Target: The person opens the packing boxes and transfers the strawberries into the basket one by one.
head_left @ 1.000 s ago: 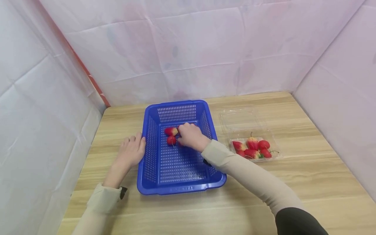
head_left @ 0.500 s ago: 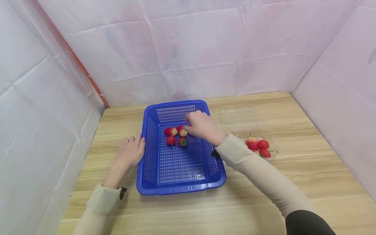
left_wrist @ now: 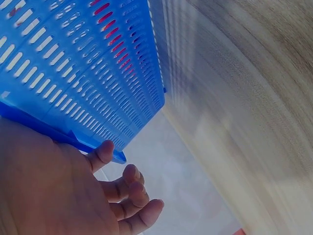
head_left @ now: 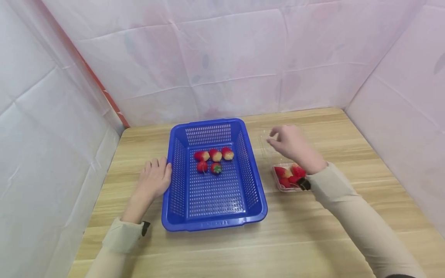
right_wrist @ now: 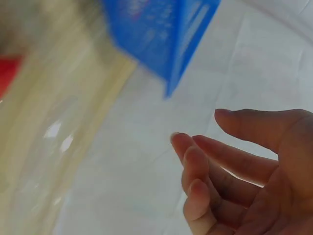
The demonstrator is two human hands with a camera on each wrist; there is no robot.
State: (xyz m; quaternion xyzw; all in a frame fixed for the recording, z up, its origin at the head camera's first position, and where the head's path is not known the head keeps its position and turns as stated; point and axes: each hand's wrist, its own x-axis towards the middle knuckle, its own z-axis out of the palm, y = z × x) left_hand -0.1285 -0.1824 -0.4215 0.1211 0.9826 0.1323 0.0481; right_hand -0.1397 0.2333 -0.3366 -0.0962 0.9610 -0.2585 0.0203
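My left hand point(head_left: 155, 177) rests against the left rim of a blue plastic basket point(head_left: 215, 223), its fingers relaxed; the left wrist view shows the thumb at the rim and the other fingers loosely bent. Inside the basket lie several red fruits: a row of strawberries with pale yellow ends, such as the strawberry point(head_left: 227, 153), and in front of them a round red fruit point(head_left: 202, 166) and a strawberry with a green leafy top point(head_left: 216, 168). My right hand point(head_left: 292, 144) hovers over the clear plastic box point(head_left: 283, 189), holding nothing, thumb and fingers apart.
More red fruits point(head_left: 283, 172) lie in the clear box, partly hidden by the right wrist. Its transparent lid point(head_left: 265, 135) is folded open towards the back. The wooden table point(head_left: 215, 255) is enclosed by white sheeting point(head_left: 229, 58) at the back and sides.
My right hand has let go of a strawberry at the right end of the basket's back row, then moved right, out of the basket and over the clear box. The left hand has stayed put.
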